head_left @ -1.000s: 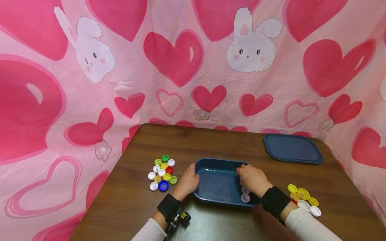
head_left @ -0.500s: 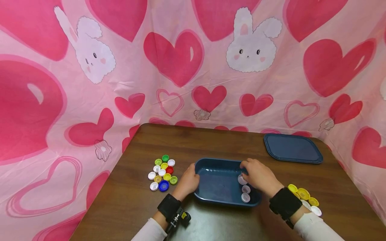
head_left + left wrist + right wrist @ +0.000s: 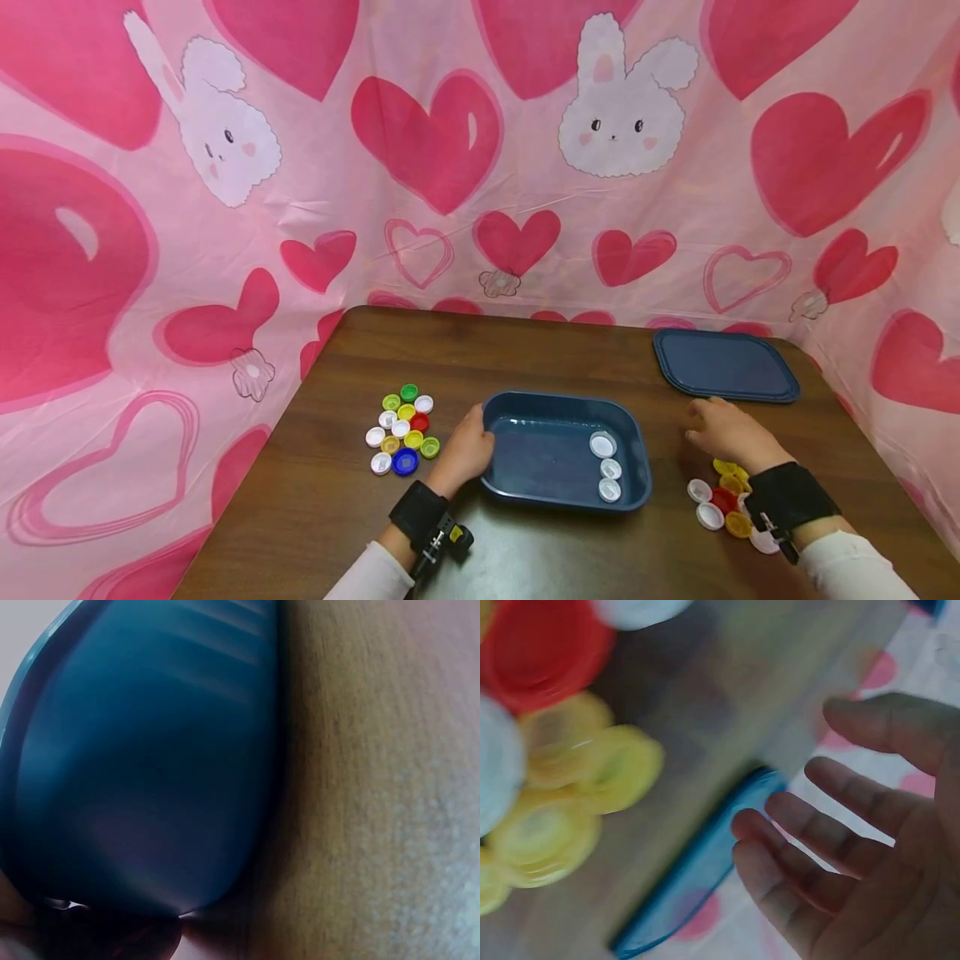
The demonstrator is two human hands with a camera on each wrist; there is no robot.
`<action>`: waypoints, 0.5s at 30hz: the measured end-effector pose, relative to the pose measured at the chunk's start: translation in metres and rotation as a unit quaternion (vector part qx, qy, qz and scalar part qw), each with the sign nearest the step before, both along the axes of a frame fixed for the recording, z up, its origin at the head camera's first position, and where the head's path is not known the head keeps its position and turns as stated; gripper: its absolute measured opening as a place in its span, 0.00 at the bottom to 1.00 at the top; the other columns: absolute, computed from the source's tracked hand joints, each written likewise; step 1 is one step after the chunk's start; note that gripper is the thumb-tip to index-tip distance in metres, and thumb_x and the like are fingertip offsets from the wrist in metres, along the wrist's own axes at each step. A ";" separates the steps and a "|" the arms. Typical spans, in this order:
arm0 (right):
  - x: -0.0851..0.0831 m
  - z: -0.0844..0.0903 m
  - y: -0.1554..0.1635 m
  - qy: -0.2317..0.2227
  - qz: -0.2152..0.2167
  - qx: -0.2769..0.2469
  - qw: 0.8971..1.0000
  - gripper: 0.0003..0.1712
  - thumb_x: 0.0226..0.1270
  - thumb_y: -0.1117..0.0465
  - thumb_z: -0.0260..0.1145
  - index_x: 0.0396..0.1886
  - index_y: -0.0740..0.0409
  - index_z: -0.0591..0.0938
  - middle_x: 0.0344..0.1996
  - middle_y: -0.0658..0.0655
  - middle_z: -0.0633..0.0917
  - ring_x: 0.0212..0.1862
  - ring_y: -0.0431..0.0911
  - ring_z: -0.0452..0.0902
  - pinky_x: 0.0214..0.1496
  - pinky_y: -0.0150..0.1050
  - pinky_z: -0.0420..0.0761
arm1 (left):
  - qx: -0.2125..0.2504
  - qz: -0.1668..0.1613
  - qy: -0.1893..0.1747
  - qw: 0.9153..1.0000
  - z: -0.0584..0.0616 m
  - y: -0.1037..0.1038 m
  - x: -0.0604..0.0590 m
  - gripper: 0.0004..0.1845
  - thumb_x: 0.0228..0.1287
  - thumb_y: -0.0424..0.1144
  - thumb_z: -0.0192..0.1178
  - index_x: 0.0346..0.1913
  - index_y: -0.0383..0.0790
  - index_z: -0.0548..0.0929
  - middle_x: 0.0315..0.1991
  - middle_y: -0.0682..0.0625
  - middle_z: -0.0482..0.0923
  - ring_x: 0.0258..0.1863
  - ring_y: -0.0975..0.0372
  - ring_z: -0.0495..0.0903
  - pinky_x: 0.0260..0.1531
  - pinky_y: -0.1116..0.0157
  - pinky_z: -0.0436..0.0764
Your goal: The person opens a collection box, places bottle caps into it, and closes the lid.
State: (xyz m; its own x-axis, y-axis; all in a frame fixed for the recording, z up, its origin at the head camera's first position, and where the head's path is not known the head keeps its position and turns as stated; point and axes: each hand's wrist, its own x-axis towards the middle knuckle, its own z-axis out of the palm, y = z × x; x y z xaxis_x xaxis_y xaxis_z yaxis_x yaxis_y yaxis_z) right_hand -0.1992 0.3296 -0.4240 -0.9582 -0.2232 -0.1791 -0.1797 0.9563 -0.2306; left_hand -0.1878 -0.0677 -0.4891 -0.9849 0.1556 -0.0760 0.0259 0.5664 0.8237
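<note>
A dark blue rectangular tray (image 3: 536, 467) lies on the table in the head view. My left hand (image 3: 467, 446) grips its left rim, thumb over the edge; the tray's outer wall (image 3: 157, 750) fills much of the left wrist view. Along the tray's right side sit 3 white bottle caps (image 3: 611, 469) in a row. My right hand (image 3: 731, 435) hovers right of the tray, partly over a cluster of white, red and yellow caps (image 3: 724, 501). Its fingers are relaxed and hold nothing in the right wrist view, where a red cap (image 3: 544, 652) and yellow caps (image 3: 544, 836) appear beside it.
Left of the tray, several white, yellow, green, red and blue caps (image 3: 406, 462) lie grouped on the brown table (image 3: 480, 342). A flat dark blue lid (image 3: 726, 364) rests at the back right. Pink heart-patterned cloth (image 3: 427, 133) hangs behind the table.
My right hand has let go of a white cap inside the tray and moved right, out over the right-hand caps. The left hand keeps its grip on the rim.
</note>
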 end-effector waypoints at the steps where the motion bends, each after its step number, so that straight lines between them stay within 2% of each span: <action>1: 0.000 -0.005 0.005 -0.010 0.000 0.003 1.000 0.24 0.62 0.59 0.71 0.50 0.73 0.78 0.41 0.69 0.80 0.45 0.64 0.78 0.48 0.61 0.81 | -0.001 -0.001 0.002 1.000 0.000 0.000 0.000 0.26 0.74 0.30 0.48 0.71 0.26 0.63 0.67 0.32 0.69 0.64 0.43 0.73 0.65 0.41 0.70; 5: 0.004 -0.017 0.018 -0.042 -0.005 0.008 0.999 0.23 0.60 0.58 0.73 0.47 0.70 0.79 0.38 0.65 0.80 0.40 0.58 0.77 0.45 0.59 0.82 | -0.004 -0.002 0.003 1.000 -0.001 0.000 0.001 0.26 0.73 0.30 0.48 0.71 0.25 0.63 0.67 0.32 0.70 0.65 0.43 0.73 0.66 0.41 0.70; 15: 0.008 -0.029 0.028 -0.067 -0.010 0.005 0.998 0.26 0.59 0.58 0.75 0.49 0.72 0.80 0.42 0.68 0.81 0.43 0.59 0.77 0.48 0.60 0.82 | -0.003 0.005 -0.011 1.000 0.002 0.001 0.001 0.26 0.74 0.30 0.48 0.72 0.26 0.62 0.69 0.32 0.68 0.65 0.43 0.72 0.65 0.41 0.70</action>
